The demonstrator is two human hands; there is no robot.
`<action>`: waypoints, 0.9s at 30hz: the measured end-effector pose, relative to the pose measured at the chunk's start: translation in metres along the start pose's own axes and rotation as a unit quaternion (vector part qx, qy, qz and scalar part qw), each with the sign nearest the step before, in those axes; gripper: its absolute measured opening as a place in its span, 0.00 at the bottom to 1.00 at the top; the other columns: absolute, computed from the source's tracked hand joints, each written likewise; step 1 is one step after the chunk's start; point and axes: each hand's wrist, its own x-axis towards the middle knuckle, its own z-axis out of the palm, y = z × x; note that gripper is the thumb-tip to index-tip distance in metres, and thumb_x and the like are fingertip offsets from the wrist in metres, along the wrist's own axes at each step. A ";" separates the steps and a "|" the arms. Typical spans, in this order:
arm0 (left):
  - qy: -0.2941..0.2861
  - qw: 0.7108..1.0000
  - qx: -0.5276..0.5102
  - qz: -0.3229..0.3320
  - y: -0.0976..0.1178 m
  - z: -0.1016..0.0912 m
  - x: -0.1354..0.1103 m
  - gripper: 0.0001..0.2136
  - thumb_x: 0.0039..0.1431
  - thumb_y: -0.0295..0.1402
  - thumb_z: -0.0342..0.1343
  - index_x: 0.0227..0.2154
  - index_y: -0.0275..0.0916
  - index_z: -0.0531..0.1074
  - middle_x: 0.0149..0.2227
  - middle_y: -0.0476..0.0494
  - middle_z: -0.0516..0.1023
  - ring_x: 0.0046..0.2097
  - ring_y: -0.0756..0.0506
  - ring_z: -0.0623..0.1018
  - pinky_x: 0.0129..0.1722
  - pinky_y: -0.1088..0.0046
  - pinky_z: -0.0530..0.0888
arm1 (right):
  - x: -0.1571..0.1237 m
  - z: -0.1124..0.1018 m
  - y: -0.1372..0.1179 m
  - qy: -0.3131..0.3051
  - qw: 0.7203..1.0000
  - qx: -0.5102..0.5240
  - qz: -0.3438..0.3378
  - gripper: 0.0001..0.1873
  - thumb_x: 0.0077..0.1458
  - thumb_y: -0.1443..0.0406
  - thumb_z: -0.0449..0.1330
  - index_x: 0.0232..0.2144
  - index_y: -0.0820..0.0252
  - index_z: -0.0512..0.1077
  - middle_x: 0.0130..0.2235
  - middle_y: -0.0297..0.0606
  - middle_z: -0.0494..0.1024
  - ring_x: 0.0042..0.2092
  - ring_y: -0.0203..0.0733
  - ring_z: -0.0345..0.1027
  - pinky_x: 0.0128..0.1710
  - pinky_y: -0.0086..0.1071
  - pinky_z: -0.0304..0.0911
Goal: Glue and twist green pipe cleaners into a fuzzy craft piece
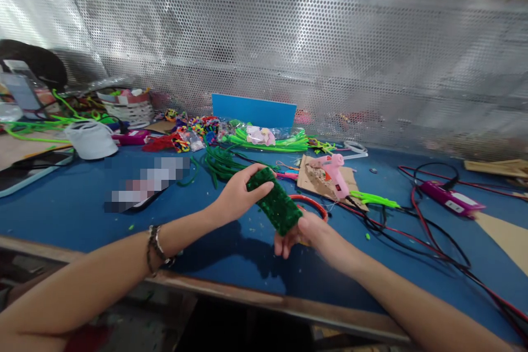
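Observation:
A fuzzy dark green rectangular piece [276,202], made of pipe cleaners, is held above the blue table [82,203] between both hands. My left hand [237,195] grips its upper left end, with the fingers wrapped over the top. My right hand [303,234] holds the lower right end from underneath, fingers curled. A beaded bracelet sits on my left wrist [159,247].
A pink glue gun [333,171] rests on cardboard behind the hands, next to a red ring [313,204]. Green pipe cleaners [220,162], colourful craft bits, a blue card [253,111] and a white cup [91,140] lie farther back. Red and black cables [416,225] trail at the right. A perforated metal screen stands behind.

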 end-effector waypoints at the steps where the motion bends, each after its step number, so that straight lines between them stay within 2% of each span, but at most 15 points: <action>1: -0.006 1.000 -0.014 -0.004 0.000 0.000 -0.001 0.11 0.48 0.36 0.50 0.32 0.35 0.67 0.32 0.48 0.71 0.35 0.48 0.70 0.38 0.74 0.67 | 0.001 0.000 0.000 0.019 1.000 0.019 0.012 0.25 0.44 0.45 0.49 0.29 0.62 0.60 0.21 0.32 0.68 0.23 0.33 0.64 0.24 0.28 0.62; 4: -0.080 0.986 -0.142 -0.035 -0.001 0.000 -0.003 0.15 0.46 0.37 0.52 0.37 0.35 0.67 0.33 0.46 0.72 0.35 0.48 0.71 0.37 0.74 0.68 | 0.004 0.001 0.001 0.079 0.995 0.037 0.046 0.19 0.46 0.50 0.51 0.27 0.61 0.60 0.19 0.29 0.67 0.20 0.30 0.62 0.20 0.24 0.59; 7: -0.190 0.941 -0.272 -0.066 -0.003 0.004 -0.007 0.21 0.46 0.39 0.53 0.43 0.35 0.64 0.33 0.45 0.73 0.34 0.47 0.73 0.34 0.72 0.69 | 0.007 0.002 0.004 0.082 0.995 0.033 0.047 0.17 0.47 0.51 0.51 0.24 0.61 0.61 0.19 0.28 0.67 0.19 0.29 0.61 0.20 0.24 0.59; 9: -0.229 0.924 -0.293 -0.089 -0.005 0.007 -0.009 0.22 0.47 0.41 0.52 0.44 0.34 0.64 0.30 0.45 0.74 0.31 0.47 0.73 0.33 0.71 0.70 | 0.008 0.002 0.006 0.094 0.995 0.017 0.036 0.18 0.47 0.51 0.51 0.23 0.60 0.61 0.19 0.28 0.68 0.19 0.29 0.62 0.20 0.25 0.60; 11: -0.230 0.925 -0.282 -0.111 -0.006 0.010 -0.011 0.21 0.50 0.43 0.49 0.43 0.33 0.65 0.26 0.46 0.74 0.28 0.48 0.73 0.32 0.71 0.70 | 0.008 0.002 0.006 0.107 0.994 -0.003 0.032 0.18 0.46 0.50 0.51 0.22 0.60 0.61 0.19 0.29 0.68 0.19 0.30 0.62 0.20 0.26 0.60; 13: -0.205 0.938 -0.254 -0.112 -0.006 0.012 -0.011 0.21 0.51 0.44 0.47 0.41 0.32 0.67 0.25 0.46 0.74 0.29 0.48 0.73 0.32 0.71 0.70 | 0.008 0.002 0.006 0.107 0.994 -0.008 0.030 0.19 0.45 0.50 0.51 0.22 0.60 0.61 0.19 0.29 0.68 0.19 0.30 0.62 0.20 0.26 0.59; 18: -0.142 0.967 -0.197 -0.072 -0.005 0.010 -0.008 0.18 0.50 0.42 0.48 0.37 0.33 0.68 0.32 0.44 0.74 0.37 0.47 0.72 0.37 0.72 0.69 | 0.008 -0.003 0.003 0.084 0.995 -0.041 0.027 0.18 0.44 0.52 0.54 0.23 0.61 0.60 0.19 0.29 0.68 0.20 0.29 0.61 0.21 0.24 0.57; 20: -0.139 0.969 -0.190 -0.077 -0.005 0.006 -0.005 0.17 0.48 0.42 0.49 0.36 0.33 0.68 0.31 0.45 0.73 0.33 0.47 0.72 0.33 0.73 0.70 | 0.008 -0.008 0.002 0.090 0.994 -0.065 0.024 0.17 0.45 0.52 0.52 0.22 0.61 0.59 0.17 0.28 0.66 0.18 0.27 0.58 0.19 0.23 0.54; 22: -0.148 0.970 -0.170 -0.090 -0.005 0.000 -0.001 0.15 0.47 0.42 0.48 0.31 0.33 0.67 0.26 0.48 0.72 0.27 0.49 0.71 0.27 0.74 0.69 | 0.008 -0.014 0.001 0.123 0.989 -0.080 0.009 0.18 0.46 0.52 0.51 0.20 0.61 0.57 0.15 0.25 0.60 0.16 0.26 0.52 0.17 0.22 0.48; 24: -0.167 0.977 -0.105 -0.083 -0.002 -0.008 0.004 0.12 0.47 0.40 0.48 0.24 0.34 0.65 0.20 0.51 0.69 0.22 0.51 0.69 0.24 0.76 0.67 | 0.007 -0.018 0.000 0.142 0.985 -0.100 -0.005 0.18 0.46 0.52 0.50 0.19 0.60 0.56 0.14 0.23 0.55 0.15 0.24 0.47 0.15 0.22 0.43; 27: -0.177 0.983 0.010 -0.039 0.005 -0.022 0.009 0.10 0.47 0.38 0.49 0.22 0.35 0.63 0.17 0.54 0.66 0.22 0.52 0.68 0.23 0.79 0.64 | 0.005 -0.020 -0.002 0.063 0.987 -0.147 -0.011 0.21 0.47 0.50 0.47 0.16 0.60 0.55 0.13 0.24 0.54 0.15 0.25 0.46 0.16 0.24 0.44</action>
